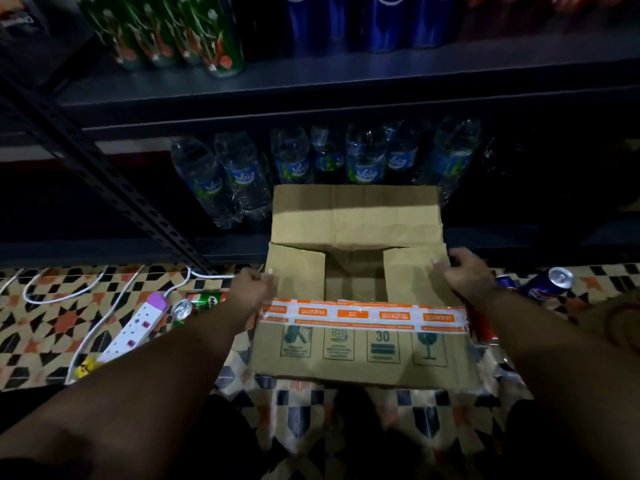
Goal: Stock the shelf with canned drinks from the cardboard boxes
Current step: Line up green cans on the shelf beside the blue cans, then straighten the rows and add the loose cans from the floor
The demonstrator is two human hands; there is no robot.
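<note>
A cardboard box point(360, 348) with orange tape stands on the patterned floor before the dark metal shelf point(311, 84). Its far flap stands up and the two side flaps are folded inward over a dark gap. My left hand point(251, 287) grips the left flap's edge, thumb on top. My right hand point(465, 275) grips the right flap's outer edge. A green can point(199, 303) lies left of the box. A blue can point(547, 284) lies to its right, with a red can point(485, 327) partly hidden by my right arm.
Green cans point(180, 32) and blue cans point(374, 19) stand on the upper shelf. Water bottles point(322, 164) fill the lower shelf behind the box. A white power strip point(136, 329) with cables lies on the floor at left, near a slanted shelf post point(114, 188).
</note>
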